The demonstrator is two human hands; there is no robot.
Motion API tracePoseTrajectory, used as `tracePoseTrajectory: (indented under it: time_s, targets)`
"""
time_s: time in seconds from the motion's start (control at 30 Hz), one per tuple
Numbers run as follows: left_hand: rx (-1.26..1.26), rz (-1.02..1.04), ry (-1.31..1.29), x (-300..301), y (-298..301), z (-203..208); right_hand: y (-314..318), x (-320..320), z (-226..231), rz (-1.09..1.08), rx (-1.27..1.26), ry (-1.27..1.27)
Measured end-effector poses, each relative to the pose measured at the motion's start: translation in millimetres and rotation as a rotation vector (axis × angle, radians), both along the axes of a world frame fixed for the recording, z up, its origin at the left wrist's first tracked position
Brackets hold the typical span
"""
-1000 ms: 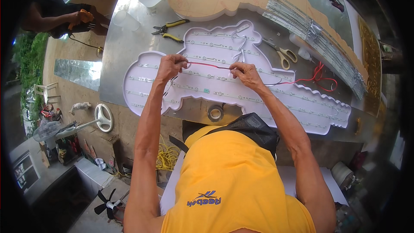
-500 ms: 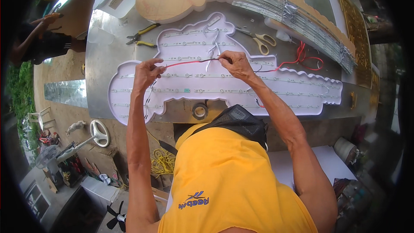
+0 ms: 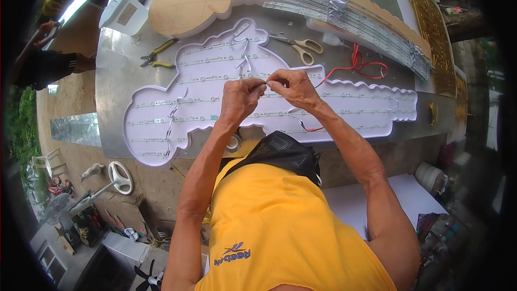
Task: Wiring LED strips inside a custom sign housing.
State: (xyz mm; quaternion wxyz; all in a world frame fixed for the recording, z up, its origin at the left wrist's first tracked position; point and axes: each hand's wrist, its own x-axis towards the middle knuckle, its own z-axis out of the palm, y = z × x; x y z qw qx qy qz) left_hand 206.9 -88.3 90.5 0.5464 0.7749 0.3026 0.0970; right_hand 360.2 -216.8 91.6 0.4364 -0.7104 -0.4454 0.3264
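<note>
My left hand (image 3: 242, 98) and my right hand (image 3: 294, 88) meet over the middle of a shallow white tray-like sign shell (image 3: 148, 121) with a wavy outline. Both are closed in a pinch, fingertip to fingertip, on a thin red and black wire, most of which they hide. From behind my right hand its red length (image 3: 334, 69) runs to a loose loop on the table. Rows of LED strips (image 3: 210, 60) line the shell, joined by white wires (image 3: 245, 56). A shorter red wire (image 3: 312, 129) lies beside my right forearm.
Pliers (image 3: 159, 54) and scissors (image 3: 306, 48) lie beyond the shell. Farther back are a brown-papered cutout (image 3: 194, 5), bundled LED strips (image 3: 307, 0) and a clear plastic container (image 3: 126, 13). A tape roll (image 3: 233, 143) sits near my left forearm. Another person (image 3: 48, 67) is at the left.
My left hand has moved right to meet my right hand, so the wire is no longer stretched between them. The view has shifted slightly, and the shell appears farther left.
</note>
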Motion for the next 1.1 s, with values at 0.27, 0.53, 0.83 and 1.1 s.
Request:
tracePoseTrajectory:
  time_s: [0.27, 0.53, 0.83, 1.1]
  targets:
    - [-0.502, 0.101, 0.112, 7, 18, -16, -26, 118, -96, -0.286, -0.245, -0.749]
    - [-0.797, 0.197, 0.04, 3, 32, -13, -15, 160, -94, -0.063, -0.54, -0.766]
    - [-0.695, 0.274, -0.111, 18, 35, 12, -96, 54, 43, -0.057, 0.115, 0.645]
    - [-0.667, 0.147, -0.157, 32, 11, 19, -122, -17, 29, -0.104, -0.237, 0.782]
